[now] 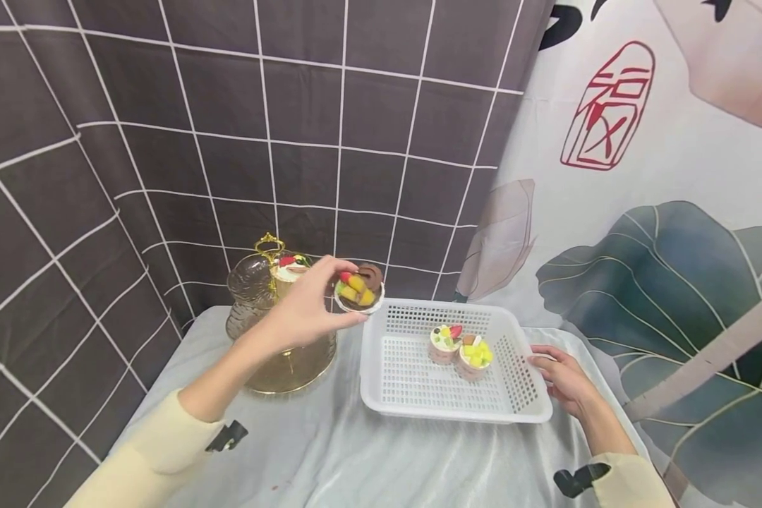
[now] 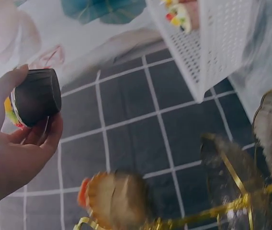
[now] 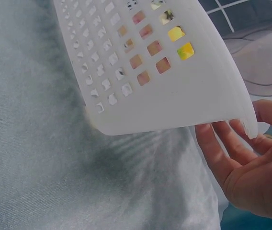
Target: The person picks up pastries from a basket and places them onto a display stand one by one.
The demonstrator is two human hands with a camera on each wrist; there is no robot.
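Note:
My left hand (image 1: 307,300) grips a fruit-topped cupcake (image 1: 358,289) between thumb and fingers, between the tiered stand and the basket. In the left wrist view the cupcake's dark cup (image 2: 38,97) shows, tilted sideways. At the right end of a white plastic basket (image 1: 375,406), my right hand (image 1: 565,377) pinches the rim, thumb above and fingers below, as the right wrist view shows. Two cupcakes in pink cups stand inside the basket: one with a strawberry piece (image 1: 443,343), one with yellow cubes (image 1: 473,358).
Left of the basket stands a tiered glass stand (image 1: 248,271) with a gold handle (image 1: 269,244). Another cupcake (image 1: 286,271) sits on its upper level, partly behind my left hand. A pale cloth (image 1: 317,451) covers the table, and a grid-patterned curtain (image 1: 305,106) hangs behind.

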